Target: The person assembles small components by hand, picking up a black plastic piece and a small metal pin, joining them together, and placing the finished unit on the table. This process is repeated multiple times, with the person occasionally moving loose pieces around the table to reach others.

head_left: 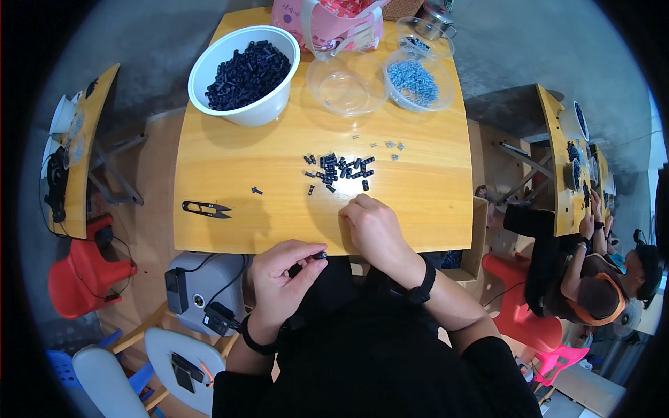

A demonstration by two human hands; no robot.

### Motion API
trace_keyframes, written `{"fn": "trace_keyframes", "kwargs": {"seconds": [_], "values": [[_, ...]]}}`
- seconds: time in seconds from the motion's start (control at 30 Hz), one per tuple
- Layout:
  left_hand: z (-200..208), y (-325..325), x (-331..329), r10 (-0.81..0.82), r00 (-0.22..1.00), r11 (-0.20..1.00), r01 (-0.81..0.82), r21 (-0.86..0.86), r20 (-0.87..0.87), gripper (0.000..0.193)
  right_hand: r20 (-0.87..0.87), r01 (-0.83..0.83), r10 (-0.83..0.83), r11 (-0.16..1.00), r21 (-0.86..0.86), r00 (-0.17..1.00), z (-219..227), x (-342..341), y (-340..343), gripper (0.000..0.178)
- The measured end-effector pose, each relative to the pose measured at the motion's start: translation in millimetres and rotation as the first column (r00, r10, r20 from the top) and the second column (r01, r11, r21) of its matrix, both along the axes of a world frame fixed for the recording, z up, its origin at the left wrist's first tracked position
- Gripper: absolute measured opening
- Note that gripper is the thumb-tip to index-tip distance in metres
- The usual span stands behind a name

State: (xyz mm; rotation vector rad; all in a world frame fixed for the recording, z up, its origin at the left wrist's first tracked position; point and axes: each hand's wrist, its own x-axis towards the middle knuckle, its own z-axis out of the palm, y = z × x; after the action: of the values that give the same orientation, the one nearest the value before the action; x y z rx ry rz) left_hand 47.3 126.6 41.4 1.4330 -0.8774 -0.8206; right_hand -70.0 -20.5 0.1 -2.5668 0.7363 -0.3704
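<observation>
My left hand (284, 277) is closed just off the table's front edge, pinching a small black plastic part (320, 256) between thumb and forefinger. To its right, my right hand (373, 224) rests on the wooden tabletop near that edge with its fingers curled in. Whatever those fingertips hold, if anything, is hidden beneath them. Just beyond the right hand lies a loose pile of small black plastic parts (336, 169). A few small silvery pieces (395, 145) are scattered behind the pile. One lone black piece (257, 190) sits off to the left.
Black thread snips (206, 210) lie at the left. A white bowl (198, 89) full of black parts stands at the back left. Beside it are a clear tub (347, 104) and another tub (448, 97) of silvery pieces. A pink bag (327, 28) is at the back edge. A person (592, 279) sits at the right.
</observation>
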Motion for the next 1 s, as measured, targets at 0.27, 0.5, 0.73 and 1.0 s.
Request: {"fn": "trace_keyframes", "kwargs": {"seconds": [0.27, 0.5, 0.73, 1.0], "values": [[34, -9, -20, -0.055, 0.93, 0.991, 0.095, -0.093, 0.364, 0.017, 0.316, -0.329, -0.169, -0.053, 0.943, 0.934, 48, -54, -18, 0.008], [52, -23, -44, -0.106, 0.844, 0.956, 0.232, -0.181, 0.525, 0.017, 0.448, -0.474, -0.165, -0.183, 0.862, 0.879, 80, -85, -9, 0.011], [60, -31, -62, -0.147, 0.806, 0.924, 0.318, -0.211, 0.573, 0.019, 0.412, -0.437, -0.188, -0.118, 0.892, 0.892, 87, -105, -10, 0.01], [61, -32, -68, -0.181, 0.69, 0.858, 0.459, -0.231, 0.701, 0.037, 0.413, -0.434, -0.181, -0.101, 0.895, 0.893, 90, -111, -7, 0.023]]}}
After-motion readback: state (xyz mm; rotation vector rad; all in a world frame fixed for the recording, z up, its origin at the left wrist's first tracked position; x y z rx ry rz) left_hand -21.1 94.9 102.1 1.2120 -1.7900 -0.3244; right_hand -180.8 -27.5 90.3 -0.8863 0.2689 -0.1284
